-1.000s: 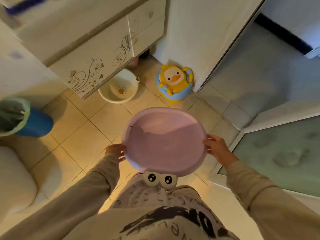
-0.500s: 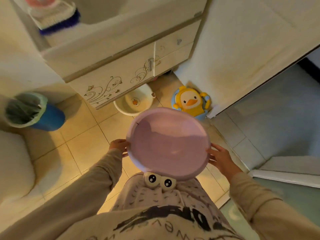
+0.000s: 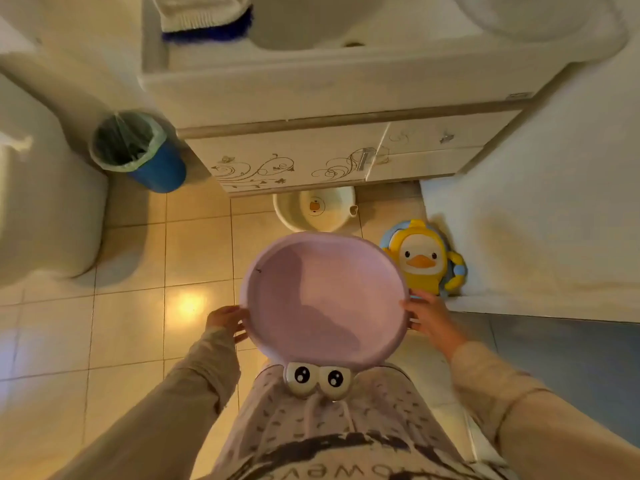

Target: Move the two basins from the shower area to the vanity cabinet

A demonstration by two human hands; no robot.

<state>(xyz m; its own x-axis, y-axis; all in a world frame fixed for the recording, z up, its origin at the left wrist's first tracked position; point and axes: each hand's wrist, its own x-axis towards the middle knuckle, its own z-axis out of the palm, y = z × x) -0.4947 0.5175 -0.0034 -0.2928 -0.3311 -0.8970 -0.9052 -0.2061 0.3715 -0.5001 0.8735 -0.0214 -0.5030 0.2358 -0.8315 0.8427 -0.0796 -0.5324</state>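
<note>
Both hands grip the pink basin (image 3: 323,299) by its rim – left hand (image 3: 225,320), right hand (image 3: 427,315) – carried above the floor, facing the cabinet (image 3: 294,164); the white basin (image 3: 313,207) already sits at its foot – next, lower this one beside it

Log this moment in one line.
left hand: rim grip | right hand: rim grip | purple basin: carried | cream basin: floor, under vanity cabinet
</note>
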